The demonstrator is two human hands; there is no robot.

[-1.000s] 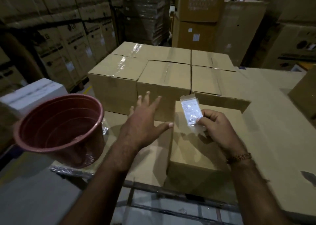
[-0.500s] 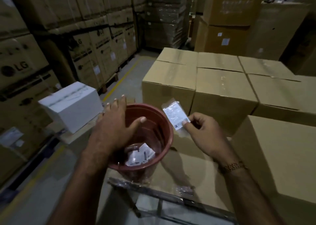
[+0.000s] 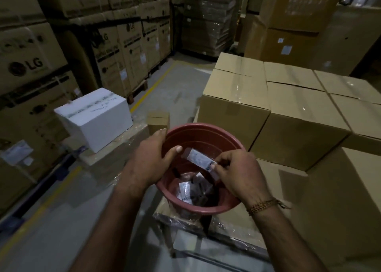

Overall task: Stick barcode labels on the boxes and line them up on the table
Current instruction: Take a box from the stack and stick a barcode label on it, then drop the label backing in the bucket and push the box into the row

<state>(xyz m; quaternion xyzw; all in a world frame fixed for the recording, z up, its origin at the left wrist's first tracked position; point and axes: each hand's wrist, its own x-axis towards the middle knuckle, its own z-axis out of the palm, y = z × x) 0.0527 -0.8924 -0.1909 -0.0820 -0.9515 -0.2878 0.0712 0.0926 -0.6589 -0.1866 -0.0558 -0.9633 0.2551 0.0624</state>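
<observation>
A reddish plastic tub (image 3: 222,208) stands at the table's near left corner, with several label slips (image 3: 186,191) lying in its bottom. My right hand (image 3: 237,172) pinches a barcode label (image 3: 199,160) over the tub's mouth. My left hand (image 3: 153,161) rests on the tub's left rim, fingers outside and thumb inside, toward the label. Taped brown cardboard boxes (image 3: 296,131) stand in rows on the table beyond the tub, and another brown box (image 3: 342,199) sits at the near right.
A white box (image 3: 97,117) and a small brown carton (image 3: 158,120) sit on a wrapped stack to the left. Tall stacks of printed cartons (image 3: 31,65) line the left wall. A yellow floor line (image 3: 148,91) runs down the aisle.
My view swung left and down, from the boxes to the tub. My right hand carried the label down over the tub's mouth. My left hand came onto the tub's rim.
</observation>
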